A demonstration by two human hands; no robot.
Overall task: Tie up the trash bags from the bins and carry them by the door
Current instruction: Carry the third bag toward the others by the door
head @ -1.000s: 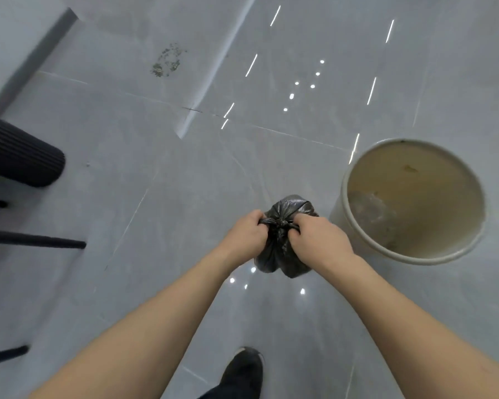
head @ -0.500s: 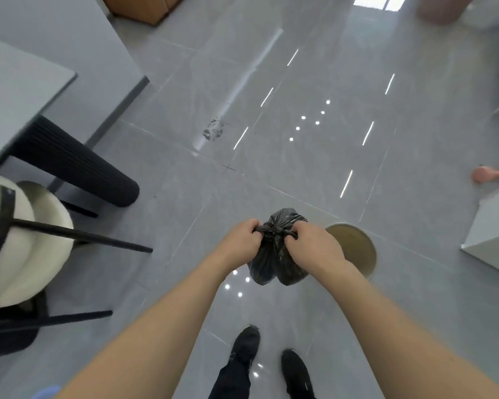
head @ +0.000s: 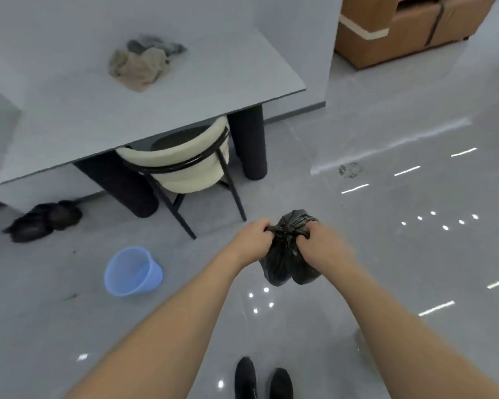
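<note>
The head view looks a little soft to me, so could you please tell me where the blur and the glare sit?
In the head view, motion blur smears the left side, worst on the dark heap by the table and the rags; the hands' grip on the black trash bag stays fairly sharp. Ceiling lights glare as dots and streaks on the glossy floor. Wide-angle distortion slants the table's edges.

I am looking down into what seems a home dining or living area. A grey table point(head: 162, 90) stands on a glossy grey tiled floor point(head: 401, 254), a cream cushioned chair point(head: 182, 168) tucked under its near edge. Crumpled cloths point(head: 141, 63) lie near its far edge. A tan sofa point(head: 409, 27) sits beyond.
</note>
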